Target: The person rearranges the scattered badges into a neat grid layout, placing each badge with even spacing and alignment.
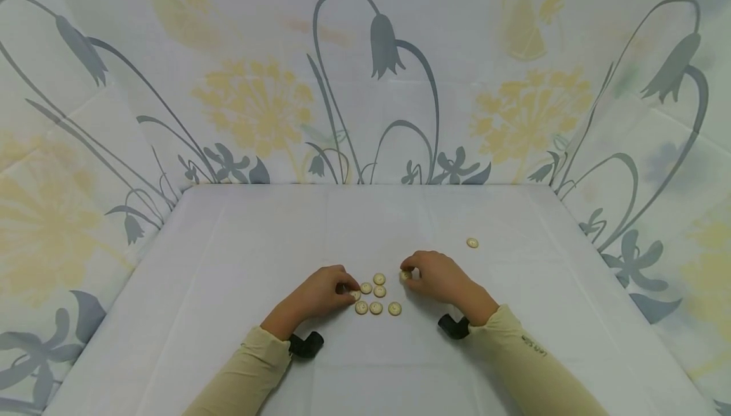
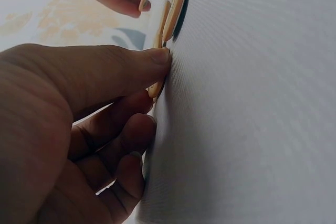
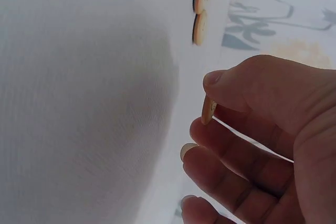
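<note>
Small round wooden discs with dark marks on their faces lie on the white cloth. My left hand (image 1: pixel 321 292) pinches one disc (image 2: pixel 154 88) between thumb and forefinger, down at the cloth on the left side of the group. To the right of the group, my right hand (image 1: pixel 441 276) holds another disc (image 3: pixel 208 109) by its edges between thumb and forefinger. Between the hands lie several more discs, among them an upper one (image 1: pixel 379 279) and, apart from its row, a lower right one (image 1: pixel 395 309).
A single disc (image 1: pixel 473 243) lies farther back, beyond my right hand. The white-covered table (image 1: pixel 257 232) meets flower-printed cloth walls (image 1: pixel 354 118) at the back and both sides. Black wrist straps (image 1: pixel 306 345) stick out below the beige sleeves (image 1: pixel 251 365).
</note>
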Demonstrator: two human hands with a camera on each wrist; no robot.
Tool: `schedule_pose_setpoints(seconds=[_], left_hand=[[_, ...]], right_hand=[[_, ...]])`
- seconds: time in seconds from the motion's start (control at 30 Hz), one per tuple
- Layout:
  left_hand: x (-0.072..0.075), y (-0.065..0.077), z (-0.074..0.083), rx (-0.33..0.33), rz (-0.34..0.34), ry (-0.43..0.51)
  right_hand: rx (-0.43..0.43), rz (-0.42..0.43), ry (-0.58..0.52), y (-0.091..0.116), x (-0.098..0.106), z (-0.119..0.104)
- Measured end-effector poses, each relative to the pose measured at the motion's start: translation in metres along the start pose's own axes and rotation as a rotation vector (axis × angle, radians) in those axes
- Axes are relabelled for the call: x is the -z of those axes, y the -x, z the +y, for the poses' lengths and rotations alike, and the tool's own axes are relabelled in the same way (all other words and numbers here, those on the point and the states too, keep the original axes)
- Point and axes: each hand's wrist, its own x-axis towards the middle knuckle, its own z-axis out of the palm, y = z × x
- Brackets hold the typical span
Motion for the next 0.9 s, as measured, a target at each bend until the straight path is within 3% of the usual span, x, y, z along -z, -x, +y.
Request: schedule_pose_setpoints(seconds=[0.9], left_hand=[[0.002,0.002,0.001,-0.023,0.002,0.001]], right_hand=[[-0.048,0.034,-0.003,0.001,0.016,0.031]])
